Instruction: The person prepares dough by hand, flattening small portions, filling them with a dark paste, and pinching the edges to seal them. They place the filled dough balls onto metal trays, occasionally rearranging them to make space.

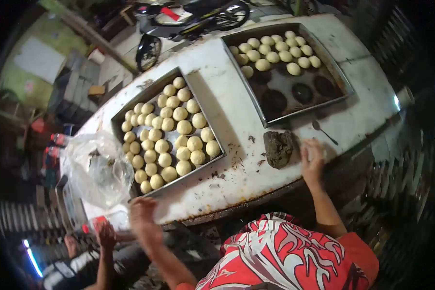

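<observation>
My right hand [312,160] is just right of a dark brown lump of filling [279,149] on the white table, its fingers bent and a little apart. A spoon [324,131] lies beyond that hand. My left hand [143,212], smeared by motion, hovers at the front corner of the left tray [209,163]; its fingers are too blurred to read. That metal tray holds many round, pale yellow dough balls [183,127]. The right tray [308,110] has more dough balls [272,57] at its far end and several dark round marks on its bare nearer part.
A clear plastic bag [99,169] sits left of the left tray. Another person's hand [106,236] is at the lower left, near a red-capped bottle [93,224]. Dark crumbs dot the table [227,186] between the trays. A motorcycle [188,24] stands behind the table.
</observation>
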A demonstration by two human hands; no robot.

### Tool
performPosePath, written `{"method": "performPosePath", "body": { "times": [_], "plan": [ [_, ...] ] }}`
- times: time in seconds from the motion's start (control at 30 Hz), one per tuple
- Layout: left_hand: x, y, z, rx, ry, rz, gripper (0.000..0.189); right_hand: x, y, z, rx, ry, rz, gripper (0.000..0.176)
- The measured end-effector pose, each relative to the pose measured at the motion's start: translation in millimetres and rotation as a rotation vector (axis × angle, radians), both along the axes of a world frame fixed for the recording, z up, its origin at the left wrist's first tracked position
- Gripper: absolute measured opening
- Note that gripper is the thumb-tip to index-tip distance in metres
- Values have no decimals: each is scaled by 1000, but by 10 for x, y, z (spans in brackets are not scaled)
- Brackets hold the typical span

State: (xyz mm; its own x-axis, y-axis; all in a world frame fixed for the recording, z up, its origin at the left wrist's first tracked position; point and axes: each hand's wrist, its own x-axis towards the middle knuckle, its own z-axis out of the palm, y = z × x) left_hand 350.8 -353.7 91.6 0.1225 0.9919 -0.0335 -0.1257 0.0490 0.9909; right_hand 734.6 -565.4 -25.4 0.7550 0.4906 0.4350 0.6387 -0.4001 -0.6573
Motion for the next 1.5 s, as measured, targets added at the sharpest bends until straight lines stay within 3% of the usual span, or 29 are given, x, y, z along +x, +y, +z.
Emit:
{"method": "performPosePath", "body": {
  "times": [0.03,0.13,0.23,0.3,0.43,0.57,0.6,0.67,0.7,0.77,0.87,0.93,0.97,1.03,1.07,1.13,1.17,1.2,1.27,1.37,1.43,1.5],
  "plan": [
    [246,-230,-130,-145,-28,14,18,103,-18,-34,63,-45,-78,29],
    [666,-833,-698,-358,-142,-33,17,332,114,240,146,479,-41,32],
    [896,-1381,-909,-456,-244,-3,16,612,216,176,272,737,15,36],
    [974,-1733,-886,-406,-230,-57,17,785,270,66,451,786,109,36],
    [1004,-2176,-1082,-426,-226,-42,18,827,84,272,351,861,181,35],
    [1115,-2541,-1087,-444,-219,97,21,1011,-497,459,-99,489,254,39],
    [1178,-2629,-1073,-476,-275,115,23,1005,-622,593,-94,473,228,39],
    [1355,-2795,-1102,-524,-386,79,25,912,-843,857,1,188,239,35],
    [1482,-2844,-1135,-542,-441,23,26,781,-911,1045,64,218,304,29],
    [1817,-2956,-1041,-578,-349,-59,26,810,-965,1076,91,-94,460,23],
    [2116,-3158,-1050,-571,-333,-88,25,1112,-1050,960,90,-152,475,22],
    [2267,-3288,-1064,-546,-329,-82,23,1415,-1179,918,10,199,581,23],
    [2329,-3353,-1108,-540,-341,-41,23,1578,-1237,866,-72,312,639,23],
    [2413,-3438,-1240,-566,-275,57,23,1801,-1325,704,7,-87,616,18],
    [2474,-3496,-1281,-574,-246,143,23,2023,-1494,436,-20,-53,498,15],
    [2562,-3656,-1350,-576,-263,330,20,2544,-2067,-352,61,558,227,16],
    [2606,-3765,-1393,-573,-279,429,20,2529,-2242,-448,359,924,-36,22],
    [2672,-3869,-1357,-604,-222,521,20,2586,-2404,-106,-111,1129,-259,37],
    [2864,-4091,-1397,-640,-236,651,21,2725,-2508,-371,-151,1141,-186,38],
    [3038,-4526,-1486,-697,-266,781,23,2829,-2009,-539,-154,1074,103,39],
    [3068,-4748,-1447,-727,-58,747,23,2761,-1505,-624,-187,1034,326,40],
    [2898,-5127,-1613,-534,57,973,21,2444,-1034,-616,-211,1005,566,41]
  ]
}}
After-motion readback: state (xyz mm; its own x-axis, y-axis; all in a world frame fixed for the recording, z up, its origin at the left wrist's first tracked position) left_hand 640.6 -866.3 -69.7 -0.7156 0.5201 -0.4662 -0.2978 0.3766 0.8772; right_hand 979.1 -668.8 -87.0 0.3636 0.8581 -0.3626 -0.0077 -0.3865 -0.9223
